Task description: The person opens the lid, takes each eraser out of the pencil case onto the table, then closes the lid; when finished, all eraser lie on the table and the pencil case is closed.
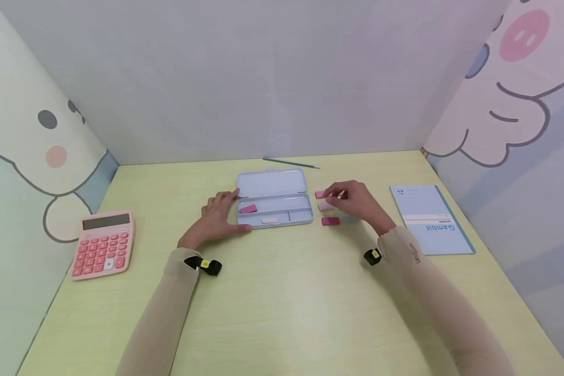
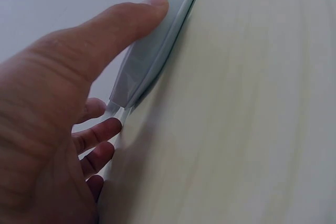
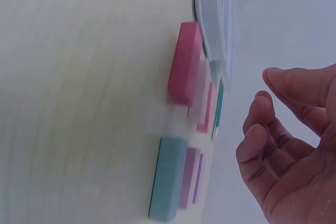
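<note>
A pale blue pencil case (image 1: 272,184) lies with its lid folded back. A pink eraser (image 1: 248,209) is in its rear compartment and a white eraser (image 1: 270,221) in the front one. My left hand (image 1: 214,219) spans the case's left end, its thumb (image 2: 152,11) against the front wall and its fingertips by the corner. My right hand (image 1: 354,201) hovers over several erasers right of the case, thumb and fingers bent and apart, holding nothing. Among these are a dark pink eraser (image 3: 185,66), a blue eraser (image 3: 168,179) and a light pink eraser (image 1: 325,207).
Behind the case lies a green pencil (image 1: 291,163), near the back wall (image 1: 272,104). A pink calculator (image 1: 104,245) is on the table's left side, and a notepad (image 1: 432,219) lies to the right of my right hand.
</note>
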Demonstrator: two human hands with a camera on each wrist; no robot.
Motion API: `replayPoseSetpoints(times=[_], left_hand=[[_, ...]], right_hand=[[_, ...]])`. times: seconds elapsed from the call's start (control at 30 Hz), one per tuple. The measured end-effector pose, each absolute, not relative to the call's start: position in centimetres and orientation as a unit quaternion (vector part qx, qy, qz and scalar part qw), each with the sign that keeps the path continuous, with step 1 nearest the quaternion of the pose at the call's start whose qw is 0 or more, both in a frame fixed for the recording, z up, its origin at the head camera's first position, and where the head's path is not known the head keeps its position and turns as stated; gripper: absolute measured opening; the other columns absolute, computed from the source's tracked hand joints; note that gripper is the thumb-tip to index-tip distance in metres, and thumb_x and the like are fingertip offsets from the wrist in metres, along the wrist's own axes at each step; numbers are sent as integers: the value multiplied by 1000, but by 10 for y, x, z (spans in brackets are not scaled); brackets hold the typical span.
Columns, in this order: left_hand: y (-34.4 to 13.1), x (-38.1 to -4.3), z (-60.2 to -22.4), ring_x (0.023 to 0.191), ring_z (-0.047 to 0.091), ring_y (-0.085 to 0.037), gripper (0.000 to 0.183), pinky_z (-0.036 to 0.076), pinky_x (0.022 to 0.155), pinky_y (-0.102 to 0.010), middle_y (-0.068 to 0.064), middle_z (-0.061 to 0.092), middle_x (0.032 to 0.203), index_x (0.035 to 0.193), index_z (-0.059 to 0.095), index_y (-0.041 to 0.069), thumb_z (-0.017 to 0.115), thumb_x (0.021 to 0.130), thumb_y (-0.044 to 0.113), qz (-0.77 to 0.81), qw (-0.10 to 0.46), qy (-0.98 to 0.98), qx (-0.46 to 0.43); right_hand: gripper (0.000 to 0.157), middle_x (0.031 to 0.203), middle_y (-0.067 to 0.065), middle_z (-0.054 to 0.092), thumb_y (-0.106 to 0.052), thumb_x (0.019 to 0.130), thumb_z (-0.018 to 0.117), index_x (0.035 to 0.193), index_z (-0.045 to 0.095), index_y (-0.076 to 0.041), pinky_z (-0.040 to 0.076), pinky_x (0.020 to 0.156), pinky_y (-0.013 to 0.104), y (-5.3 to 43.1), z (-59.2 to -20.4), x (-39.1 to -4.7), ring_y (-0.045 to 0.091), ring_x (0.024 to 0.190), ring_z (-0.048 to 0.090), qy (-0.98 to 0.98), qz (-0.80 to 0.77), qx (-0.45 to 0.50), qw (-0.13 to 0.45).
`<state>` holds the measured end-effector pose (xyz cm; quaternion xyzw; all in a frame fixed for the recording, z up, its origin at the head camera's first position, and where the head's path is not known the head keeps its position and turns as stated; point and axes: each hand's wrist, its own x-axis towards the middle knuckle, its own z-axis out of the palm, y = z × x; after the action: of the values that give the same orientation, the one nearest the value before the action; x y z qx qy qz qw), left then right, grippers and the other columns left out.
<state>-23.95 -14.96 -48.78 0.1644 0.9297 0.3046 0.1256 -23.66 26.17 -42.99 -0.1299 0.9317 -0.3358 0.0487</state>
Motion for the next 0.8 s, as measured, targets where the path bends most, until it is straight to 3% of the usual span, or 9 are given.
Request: replayPoseSetpoints(times=[0.57, 0.8], left_hand=[[-149, -242, -491, 156, 23, -41, 122, 20, 128, -68, -13, 23, 175, 174, 14, 29, 81, 82, 72, 301, 124, 932, 161], [-150, -241, -490, 157, 22, -40, 122, 19, 128, -67, -12, 23, 175, 174, 15, 31, 82, 81, 73, 306, 126, 930, 158]], right_hand=[[20, 100, 8, 77, -15, 100, 69, 116, 83, -11, 54, 75, 28, 152, -435, -273, 22, 85, 67, 893, -371, -236, 93], [21, 112, 6, 82, -13, 102, 69, 117, 84, -11, 58, 86, 31, 124, -442, -279, 22, 94, 72, 889, -355, -261, 121]])
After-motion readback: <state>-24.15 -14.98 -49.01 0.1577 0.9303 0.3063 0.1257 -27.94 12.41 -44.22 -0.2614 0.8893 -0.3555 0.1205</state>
